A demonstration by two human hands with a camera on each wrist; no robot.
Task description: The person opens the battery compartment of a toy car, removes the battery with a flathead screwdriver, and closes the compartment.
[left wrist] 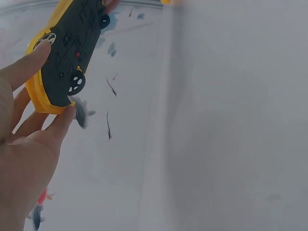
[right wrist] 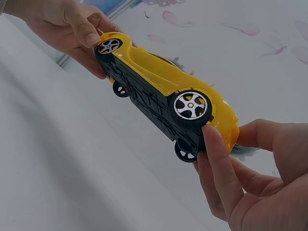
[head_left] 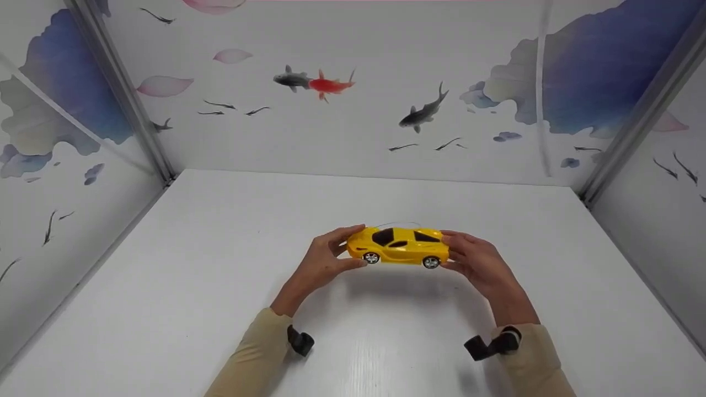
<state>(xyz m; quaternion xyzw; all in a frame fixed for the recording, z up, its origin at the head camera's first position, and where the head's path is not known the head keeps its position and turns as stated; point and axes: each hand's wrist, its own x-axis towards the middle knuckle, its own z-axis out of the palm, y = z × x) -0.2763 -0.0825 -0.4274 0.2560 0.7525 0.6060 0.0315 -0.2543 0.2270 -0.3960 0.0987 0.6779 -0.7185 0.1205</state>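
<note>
A yellow toy car [head_left: 405, 246] with dark windows and silver wheels is held up above the white table, one hand at each end. My left hand [head_left: 325, 256] grips its front end, thumb near the front wheel. At the rear end, my right hand [head_left: 477, 259] holds the bodywork between thumb and fingers. The black underside of the toy car [right wrist: 144, 98] shows in the right wrist view, with the right hand [right wrist: 260, 178] at the near end. In the left wrist view the left hand [left wrist: 33, 130] pinches the front of the car [left wrist: 72, 53].
The white table [head_left: 220, 220] spreads below, with the car's shadow on it. Walls printed with fish and petals, such as the back wall [head_left: 353, 138], enclose it on three sides, with metal posts [head_left: 129, 94] at the corners. Black straps with cameras [head_left: 300, 341] sit on both wrists.
</note>
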